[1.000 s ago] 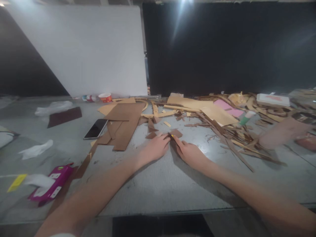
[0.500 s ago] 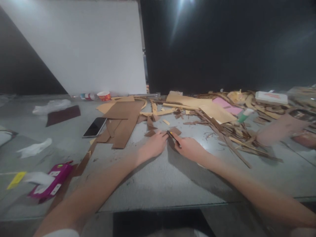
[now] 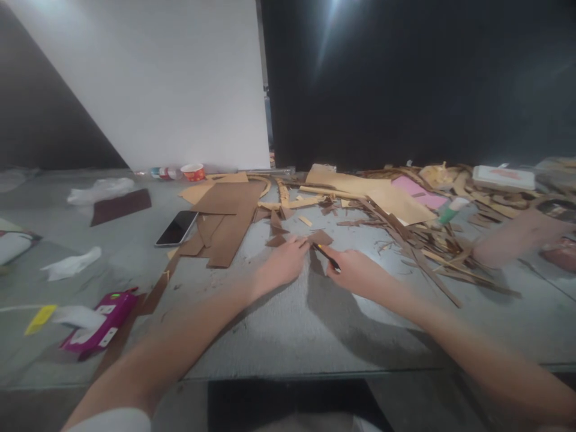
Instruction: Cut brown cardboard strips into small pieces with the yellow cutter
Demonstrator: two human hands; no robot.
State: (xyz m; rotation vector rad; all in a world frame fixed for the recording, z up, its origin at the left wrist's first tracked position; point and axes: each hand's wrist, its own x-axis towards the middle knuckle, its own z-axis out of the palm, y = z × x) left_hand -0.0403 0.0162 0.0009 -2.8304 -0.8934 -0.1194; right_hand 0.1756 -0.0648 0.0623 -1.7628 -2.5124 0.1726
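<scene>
My right hand is closed around a slim black craft knife with a small yellow part near its front end. The tip points up and left, towards the fingertips of my left hand. My left hand has its fingers pressed together on a small brown leather-like piece on the grey table. Part of that piece is hidden under the fingers. Other small brown scraps lie just beyond my left hand.
Larger brown sheets and a phone lie to the left. A magenta box sits at the near left. Heaped strips, tan sheets and a pink sheet cover the right. A paper cup stands at the back.
My right hand has shifted slightly right and away from my left hand, the knife with it. My left hand stays at the brown piece. The whole view has shifted a little.
</scene>
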